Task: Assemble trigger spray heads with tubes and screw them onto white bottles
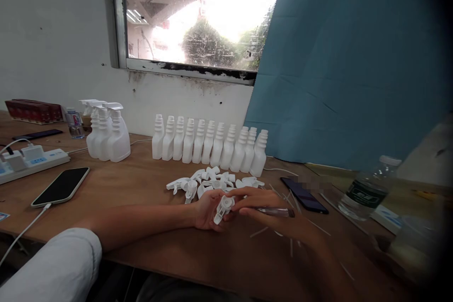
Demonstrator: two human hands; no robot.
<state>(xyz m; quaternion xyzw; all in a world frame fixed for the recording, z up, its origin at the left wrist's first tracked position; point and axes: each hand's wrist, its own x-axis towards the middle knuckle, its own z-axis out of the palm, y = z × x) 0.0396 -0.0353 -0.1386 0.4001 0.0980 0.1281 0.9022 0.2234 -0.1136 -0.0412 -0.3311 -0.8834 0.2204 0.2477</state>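
In the middle of the head view, my left hand (pixel 208 210) lies palm up just above the table, its fingers curled round a white trigger spray head (pixel 223 208). My right hand (pixel 260 203) reaches in from the right, fingertips at the spray head's round end. Within the right hand lies a slim tool with a clear, dark-ended handle (pixel 276 212); its tip is hidden. Directly beyond both hands is a pile of white spray heads (pixel 212 179). Thin white tubes (pixel 292 247) are scattered under and beside my right forearm.
A row of open white bottles (pixel 208 146) stands along the wall. Left of it are several bottles with spray heads fitted (pixel 109 134), a phone on a cable (pixel 62 188) and a power strip (pixel 35 163). Rightward lie a dark phone (pixel 304 195) and a water bottle (pixel 370 191).
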